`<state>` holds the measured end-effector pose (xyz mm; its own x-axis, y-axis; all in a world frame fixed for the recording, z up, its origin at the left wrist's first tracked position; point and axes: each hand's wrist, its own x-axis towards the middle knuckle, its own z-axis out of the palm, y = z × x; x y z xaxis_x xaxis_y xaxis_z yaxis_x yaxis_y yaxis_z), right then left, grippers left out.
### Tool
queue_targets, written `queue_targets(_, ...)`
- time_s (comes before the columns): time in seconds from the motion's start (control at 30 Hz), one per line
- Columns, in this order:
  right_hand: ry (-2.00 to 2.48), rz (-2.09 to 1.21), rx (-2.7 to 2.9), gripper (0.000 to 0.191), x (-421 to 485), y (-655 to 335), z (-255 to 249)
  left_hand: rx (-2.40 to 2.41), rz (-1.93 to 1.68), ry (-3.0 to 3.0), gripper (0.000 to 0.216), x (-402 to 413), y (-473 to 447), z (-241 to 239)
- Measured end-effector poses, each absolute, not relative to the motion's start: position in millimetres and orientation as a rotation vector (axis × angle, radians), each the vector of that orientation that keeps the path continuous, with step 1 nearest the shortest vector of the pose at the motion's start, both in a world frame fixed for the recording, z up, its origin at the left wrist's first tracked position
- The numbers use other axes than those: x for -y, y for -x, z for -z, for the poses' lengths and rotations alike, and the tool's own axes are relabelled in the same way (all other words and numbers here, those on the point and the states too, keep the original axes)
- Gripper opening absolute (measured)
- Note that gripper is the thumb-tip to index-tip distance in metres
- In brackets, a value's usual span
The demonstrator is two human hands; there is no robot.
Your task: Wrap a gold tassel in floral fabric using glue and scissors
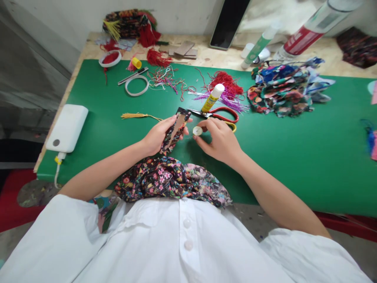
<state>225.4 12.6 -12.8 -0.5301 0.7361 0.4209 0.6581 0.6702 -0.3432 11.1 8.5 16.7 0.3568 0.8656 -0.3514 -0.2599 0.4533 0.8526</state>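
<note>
My left hand (159,135) is wrapped round a narrow cardboard strip (177,127) partly covered in black floral fabric, its bare brown middle facing up. Between the thumb and fingers of my right hand (219,139) is a small round whitish piece (197,131); I cannot tell whether it is a disc or the end of something longer. Loose black floral cloth (165,179) lies bunched at the table's front edge, below my hands. Just beyond my right hand are scissors (225,114) with red and yellow handles and a yellow glue stick (212,98) with a white top.
A green mat (294,157) covers the table. A white power bank (67,127) with a cable lies left. Farther back are a yellow tassel (134,116), a tape roll (137,85), red threads (226,84), patterned cloth pieces (282,90) and a leaning phone (229,23).
</note>
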Motion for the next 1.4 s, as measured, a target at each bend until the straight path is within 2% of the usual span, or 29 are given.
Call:
queue_targets(0.1, 1.055, -0.247, 2.288, 0.013, -10.5, -224.4, 12.0, -0.936, -0.889, -0.679, 0.033, -9.2, -11.8, -18.3)
queue_targets(0.2, 1.064, -0.446, 2.181, 0.013, -7.8, -222.6, 7.7, -0.938, -0.970, -0.615, 0.024, -10.1, -12.2, -19.4)
queue_targets(0.43, 0.906, -1.550, 1.763, 0.033, -5.2, -216.0, -0.4, -0.897, -1.148, -0.628, 0.022, -10.5, -13.4, -18.4)
queue_targets(0.53, 0.847, -1.760, 1.598, 0.038, -3.7, -213.1, 0.6, -0.891, -1.154, -0.723, 0.028, -9.5, -13.3, -16.5)
queue_targets(0.67, 0.879, -1.783, 1.490, 0.039, -0.8, -210.3, 1.8, -0.863, -1.134, -0.891, 0.040, -6.4, -11.6, -18.6)
queue_targets(0.83, 0.935, -1.658, 1.371, 0.040, -3.2, -212.8, 2.5, -0.829, -1.108, -0.922, 0.044, -6.5, -7.4, -24.8)
queue_targets(1.4, 1.006, -1.478, 1.370, 0.039, -3.8, -213.0, -1.4, -0.864, -1.183, -0.976, 0.044, -16.7, -5.3, -10.0)
